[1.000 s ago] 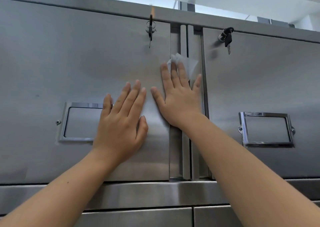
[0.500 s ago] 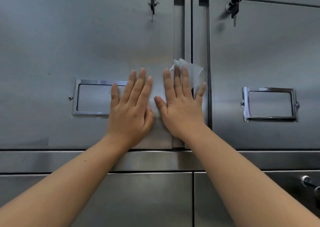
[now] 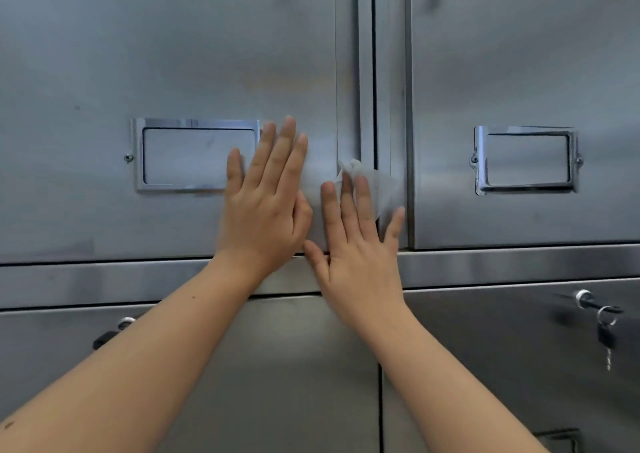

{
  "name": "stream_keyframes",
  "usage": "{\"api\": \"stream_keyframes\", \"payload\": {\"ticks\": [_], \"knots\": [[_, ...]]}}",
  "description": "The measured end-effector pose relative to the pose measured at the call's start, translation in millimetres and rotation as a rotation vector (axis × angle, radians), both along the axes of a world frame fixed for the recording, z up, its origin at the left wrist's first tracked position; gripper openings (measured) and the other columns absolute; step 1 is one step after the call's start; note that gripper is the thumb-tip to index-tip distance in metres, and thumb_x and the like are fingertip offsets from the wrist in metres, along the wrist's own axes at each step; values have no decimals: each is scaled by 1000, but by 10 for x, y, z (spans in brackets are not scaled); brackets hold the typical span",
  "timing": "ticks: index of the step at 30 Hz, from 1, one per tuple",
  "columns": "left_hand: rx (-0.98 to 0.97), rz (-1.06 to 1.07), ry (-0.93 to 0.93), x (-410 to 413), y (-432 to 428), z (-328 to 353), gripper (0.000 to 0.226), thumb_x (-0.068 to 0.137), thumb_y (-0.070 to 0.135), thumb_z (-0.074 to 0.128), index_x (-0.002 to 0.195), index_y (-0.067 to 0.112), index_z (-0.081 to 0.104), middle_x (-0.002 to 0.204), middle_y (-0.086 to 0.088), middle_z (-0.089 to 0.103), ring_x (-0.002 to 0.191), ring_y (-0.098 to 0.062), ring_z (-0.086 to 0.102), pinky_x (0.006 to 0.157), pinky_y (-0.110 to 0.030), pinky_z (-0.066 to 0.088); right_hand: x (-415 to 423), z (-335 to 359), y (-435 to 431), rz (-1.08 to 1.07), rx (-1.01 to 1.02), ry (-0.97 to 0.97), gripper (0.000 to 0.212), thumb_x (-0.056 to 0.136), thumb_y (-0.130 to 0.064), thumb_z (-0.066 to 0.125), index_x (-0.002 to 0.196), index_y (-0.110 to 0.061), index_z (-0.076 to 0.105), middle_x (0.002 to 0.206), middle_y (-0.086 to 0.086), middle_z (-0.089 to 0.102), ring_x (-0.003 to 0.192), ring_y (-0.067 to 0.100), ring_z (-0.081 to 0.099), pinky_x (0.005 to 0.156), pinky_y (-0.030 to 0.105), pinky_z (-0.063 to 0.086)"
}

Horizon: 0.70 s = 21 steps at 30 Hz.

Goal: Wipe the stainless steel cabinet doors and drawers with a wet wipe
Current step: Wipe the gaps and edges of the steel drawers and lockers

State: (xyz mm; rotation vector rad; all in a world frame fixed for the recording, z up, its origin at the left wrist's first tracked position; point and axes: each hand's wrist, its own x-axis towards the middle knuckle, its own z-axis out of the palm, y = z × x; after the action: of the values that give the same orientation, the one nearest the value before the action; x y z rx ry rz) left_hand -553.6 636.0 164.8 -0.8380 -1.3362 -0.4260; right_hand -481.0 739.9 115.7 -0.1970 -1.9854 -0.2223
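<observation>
Both my hands lie flat against the steel cabinet front, fingers straight and slightly spread, gripping nothing. My left hand (image 3: 266, 203) rests on the upper left door (image 3: 173, 54), fingertips pointing up; its little finger overlaps the right end of that door's chrome label frame (image 3: 197, 123). My right hand (image 3: 360, 245) sits just beside it and a little lower, the two thumbs near each other; whether they touch I cannot tell.

The wet wipe (image 3: 375, 182) is pinned under my right fingers (image 3: 363, 203), a crumpled white sheet showing above and to the right of them; it lies over the vertical strip (image 3: 367, 72) between the two upper doors, low down near their bottom edge. The heel of my right hand crosses the horizontal rail (image 3: 104, 279) under those doors.

The upper right door (image 3: 519, 54) carries its own label frame (image 3: 526, 130), well apart from my hands; below the rail are the lower left door (image 3: 294, 366) and the lower right door (image 3: 485, 348); a key on a ring (image 3: 604, 335) hangs from the lock on the lower right one; a lock (image 3: 117, 328) shows on the lower left one, partly behind my forearm.
</observation>
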Motion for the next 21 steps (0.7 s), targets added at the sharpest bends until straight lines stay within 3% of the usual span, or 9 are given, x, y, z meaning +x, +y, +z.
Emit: {"api": "stream_keyframes", "payload": {"ticks": [2,5,9,16,21], "knots": [[2,-1,-12,14,-2,-6,56,86,17,34,139,0,38,146,-17,34,136,-33,29,108,-55,19,27,-132,-18,-11,-11,-4,69,89,-56,7,143,-19,-16,155,6,-13,140,19,-21,105,49,-26],[-3,-3,-24,32,4,-7,56,85,16,34,139,0,39,146,-17,34,136,-33,29,108,-55,19,81,-268,-76,-79,1,34,76,89,-56,20,146,-6,17,153,16,17,141,31,12,108,57,2],[0,-14,-45,28,-1,-11,56,85,16,34,138,0,39,146,-17,34,136,-33,30,108,-54,20,85,-392,-116,-59,-24,119,76,88,-53,28,141,1,29,148,19,27,138,36,21,108,57,16],[-6,13,-40,26,1,-33,56,85,16,35,138,0,40,145,-16,35,135,-34,32,106,-55,23,77,-447,16,69,-46,218,74,91,-45,34,143,3,13,150,21,18,140,30,9,111,47,4],[-20,34,-40,17,-2,-42,57,85,18,32,139,-1,38,146,-17,34,135,-32,31,108,-51,19,75,-15,245,71,48,113,76,91,-53,26,145,-5,-1,152,12,-8,142,25,-9,114,41,-11]]}}
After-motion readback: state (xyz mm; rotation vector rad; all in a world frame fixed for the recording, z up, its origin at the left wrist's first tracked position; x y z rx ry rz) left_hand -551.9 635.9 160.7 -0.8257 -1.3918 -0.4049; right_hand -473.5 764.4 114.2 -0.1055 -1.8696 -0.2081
